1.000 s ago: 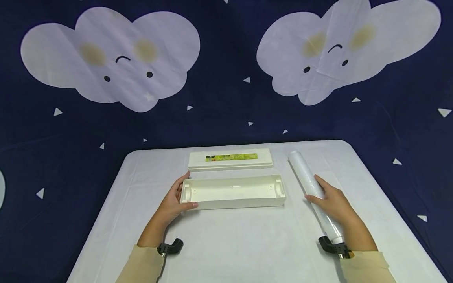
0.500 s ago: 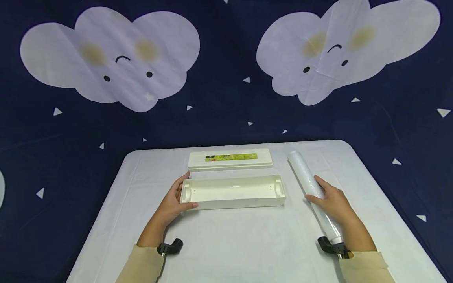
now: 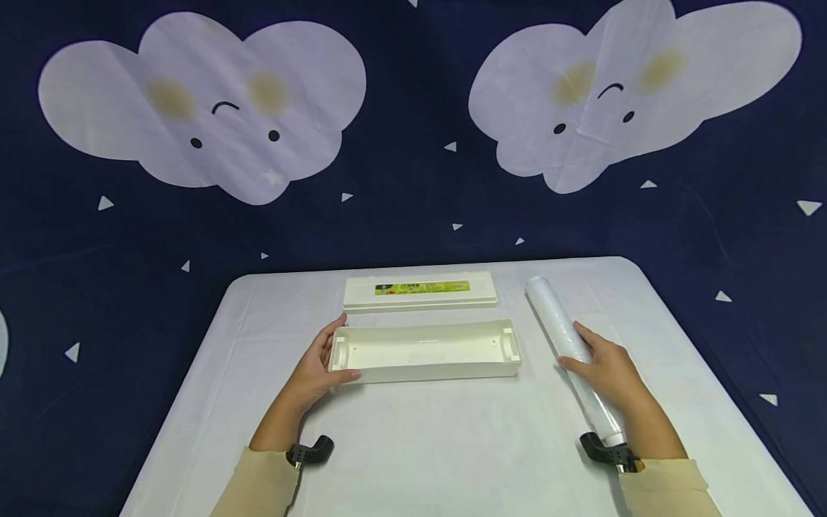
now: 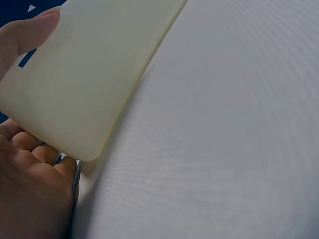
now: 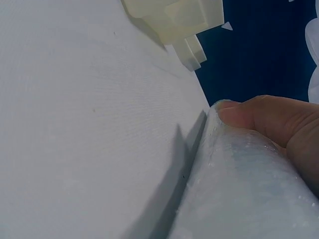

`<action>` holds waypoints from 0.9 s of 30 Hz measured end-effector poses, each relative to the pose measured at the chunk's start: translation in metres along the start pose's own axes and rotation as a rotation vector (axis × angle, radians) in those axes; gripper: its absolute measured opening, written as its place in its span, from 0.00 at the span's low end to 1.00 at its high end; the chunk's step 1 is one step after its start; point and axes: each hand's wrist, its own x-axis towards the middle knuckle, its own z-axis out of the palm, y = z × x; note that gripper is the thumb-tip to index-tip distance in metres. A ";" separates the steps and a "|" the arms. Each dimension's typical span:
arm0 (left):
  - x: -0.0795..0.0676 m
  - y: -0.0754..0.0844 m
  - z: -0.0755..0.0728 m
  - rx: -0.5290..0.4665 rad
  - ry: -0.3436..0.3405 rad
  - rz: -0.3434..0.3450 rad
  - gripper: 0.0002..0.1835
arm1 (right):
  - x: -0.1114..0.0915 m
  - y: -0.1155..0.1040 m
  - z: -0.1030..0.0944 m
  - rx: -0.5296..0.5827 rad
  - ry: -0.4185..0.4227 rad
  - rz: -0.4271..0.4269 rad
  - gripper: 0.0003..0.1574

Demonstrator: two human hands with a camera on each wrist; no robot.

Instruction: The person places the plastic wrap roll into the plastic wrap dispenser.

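A long cream plastic box (image 3: 439, 371) with an open top stands on the white table, its hollow inside facing up. My left hand (image 3: 314, 372) grips the box's left end, thumb on the front wall and fingers round the far side. In the left wrist view the thumb (image 4: 42, 30) lies against the box's wall (image 4: 94, 74). A roll of cling film (image 3: 550, 309) lies slanted on the right. My right hand (image 3: 610, 370) holds it around its middle, with the thumb (image 5: 239, 113) on the film in the right wrist view. The far fingers are hidden there.
Behind the box lies its matching cream lid (image 3: 420, 293) with a yellow-green label. The white table (image 3: 452, 445) reaches to a dark blue backdrop (image 3: 413, 215) with cloud prints. Each wrist wears a black camera band.
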 end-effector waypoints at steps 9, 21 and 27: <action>-0.001 0.000 0.000 0.031 0.006 0.000 0.67 | -0.001 -0.001 0.001 -0.003 0.001 -0.009 0.56; 0.002 -0.005 -0.002 0.022 -0.009 0.017 0.67 | 0.002 -0.007 -0.006 -0.006 0.010 -0.012 0.55; 0.002 -0.004 -0.002 0.015 -0.015 0.015 0.66 | 0.002 -0.012 -0.009 -0.005 0.017 -0.029 0.54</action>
